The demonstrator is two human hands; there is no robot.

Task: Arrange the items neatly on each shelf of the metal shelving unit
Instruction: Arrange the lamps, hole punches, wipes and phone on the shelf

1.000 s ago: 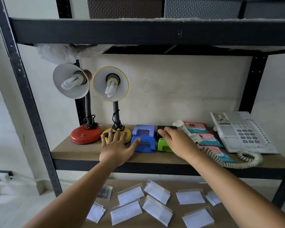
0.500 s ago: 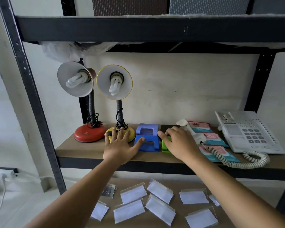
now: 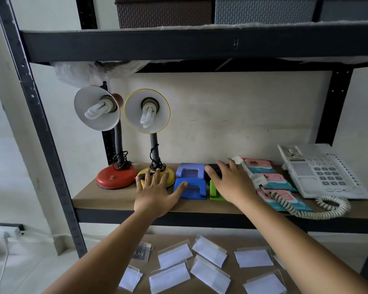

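Observation:
On the wooden shelf point(image 3: 115, 198) stand a red-based lamp point(image 3: 116, 177) and a yellow-based lamp point(image 3: 170, 174). My left hand point(image 3: 155, 194) lies flat with fingers spread, its fingertips on the yellow base and its thumb against the front blue hole punch point(image 3: 192, 188). Behind that punch sits a lighter blue one point(image 3: 190, 170). My right hand point(image 3: 229, 181) rests over a green punch point(image 3: 216, 194) and a black one point(image 3: 214, 167), covering most of both. Whether it grips either I cannot tell.
Right of my hand lie three red and teal packets point(image 3: 274, 180), a white plug point(image 3: 257, 179) and a white desk phone point(image 3: 321, 170) with a coiled cord point(image 3: 319, 211). Boxes point(image 3: 164, 11) sit on the shelf above. Several clear sign holders point(image 3: 208, 253) lie on the shelf below.
My right hand has slid a little farther back over the green and black punches. My left hand stays flat by the yellow lamp base and blue punch.

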